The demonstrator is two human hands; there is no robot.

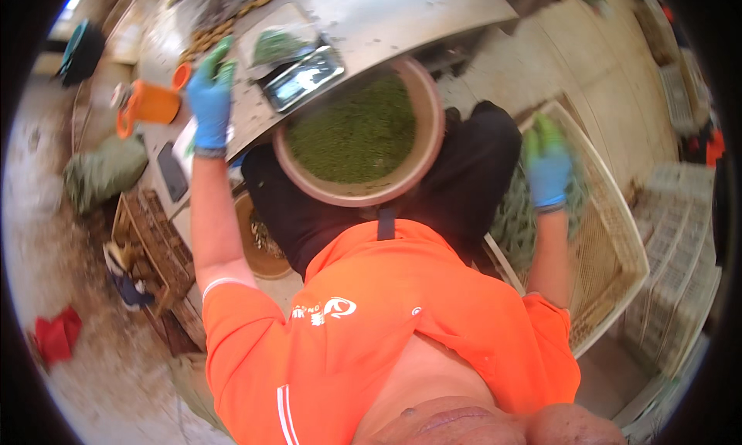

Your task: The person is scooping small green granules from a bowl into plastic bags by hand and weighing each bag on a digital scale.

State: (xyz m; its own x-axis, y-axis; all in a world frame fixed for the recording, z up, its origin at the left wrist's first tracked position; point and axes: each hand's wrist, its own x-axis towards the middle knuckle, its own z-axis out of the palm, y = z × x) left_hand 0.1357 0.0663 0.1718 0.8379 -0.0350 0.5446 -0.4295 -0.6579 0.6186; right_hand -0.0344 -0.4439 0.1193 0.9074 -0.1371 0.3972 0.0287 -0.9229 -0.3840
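Note:
My left hand (211,97), in a blue glove with green-stained fingers, is raised over the table's left side. Its fingers are apart and nothing shows in them. Close to it, a small digital scale (304,79) bears a clear plastic bag (281,44) of green stuff. My right hand (546,167), gloved alike and blurred, reaches over a pale plastic crate (608,236). Grey-green netting-like material (516,213) lies under that hand; whether it grips any is unclear. Between my knees stands a round basin (426,149) of fine green plant bits (353,132).
The metal-topped table (400,16) overhangs the basin. An orange mug (155,103), a dark phone (172,171) and a yellowish braided strand (232,22) are at left. A brown bowl (264,259) sits beside my leg. Stacked pale crates (672,254) stand at far right.

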